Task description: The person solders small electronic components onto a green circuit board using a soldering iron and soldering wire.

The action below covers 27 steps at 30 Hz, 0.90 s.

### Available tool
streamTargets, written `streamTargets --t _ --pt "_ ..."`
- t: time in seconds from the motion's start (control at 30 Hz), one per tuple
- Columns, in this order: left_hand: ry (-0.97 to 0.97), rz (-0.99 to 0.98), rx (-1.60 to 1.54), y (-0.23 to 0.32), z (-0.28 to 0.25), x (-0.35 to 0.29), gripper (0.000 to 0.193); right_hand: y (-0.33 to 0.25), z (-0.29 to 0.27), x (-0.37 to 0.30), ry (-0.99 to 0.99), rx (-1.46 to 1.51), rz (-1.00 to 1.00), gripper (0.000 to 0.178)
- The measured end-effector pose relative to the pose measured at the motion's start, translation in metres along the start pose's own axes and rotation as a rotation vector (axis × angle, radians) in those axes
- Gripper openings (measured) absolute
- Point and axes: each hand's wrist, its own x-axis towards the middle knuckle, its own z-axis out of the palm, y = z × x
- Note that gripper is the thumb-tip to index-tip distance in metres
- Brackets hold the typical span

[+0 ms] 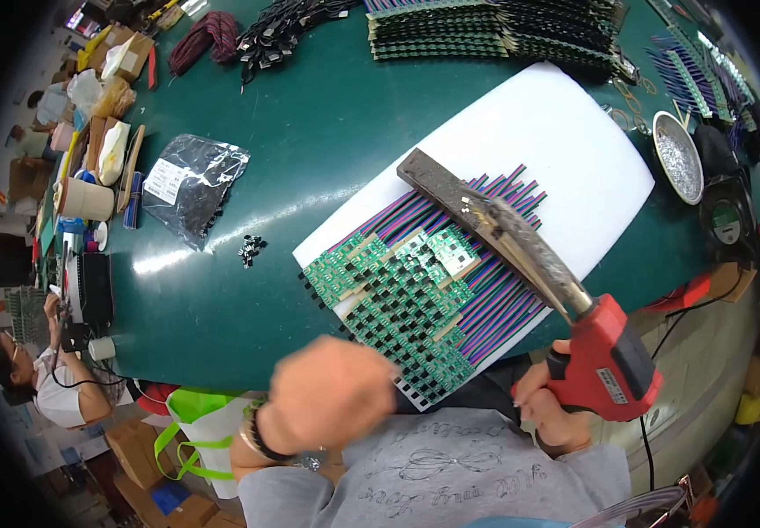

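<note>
1. A glossy, dark-green tabletop [222, 326] spreads before a person in a grey short-sleeved shirt [477, 440].
2. On it, set at a slant, lies a flat white foam board [565, 123] with rounded far corners.
3. Slim green circuit boards with black components [415, 308] sit side by side in staggered rows on the board's near left part, closest to the wearer.
4. Thin purple, pink, blue and black wires [507, 308] fan out from them toward the upper right.
5. A red-and-black, pistol-shaped power tool with a metal barrel [613, 361] reaches over the wires, its tip near a dark, flat, oblong bar [433, 179] lying across them.
6. A shiny, translucent dark plastic bag with a white label [213, 176] lies to the left, well apart from the foam.
7. The left hand [332, 392], blurred and seemingly curled, appears beside the boards' near left edge; whether it grips anything cannot be told.
8. The right hand [551, 405] is wrapped around the tool's handle.
9. Tiny black parts [252, 251] lie loosely heaped just below the bag.
</note>
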Motion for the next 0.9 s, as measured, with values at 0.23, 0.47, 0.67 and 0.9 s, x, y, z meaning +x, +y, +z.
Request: streamTargets --t 0.23,0.47,0.67,0.9 --pt "0.213 0.572 -0.248 0.021 0.051 0.024 0.022 -0.001 0.000 0.017 -0.423 -0.211 -0.164 0.071" --pt "0.203 0.642 -0.296 0.019 0.057 0.028 0.023 -0.007 0.001 0.020 -0.412 -0.067 -0.070 0.069" --pt "0.181 0.603 -0.270 0.020 0.057 0.025 0.024 0.000 0.000 0.011 -0.303 -0.065 -0.038 0.073" --pt "0.216 0.518 -0.148 0.029 0.056 0.029 0.030 0.006 0.000 -0.003 -0.073 0.161 0.116 0.083"
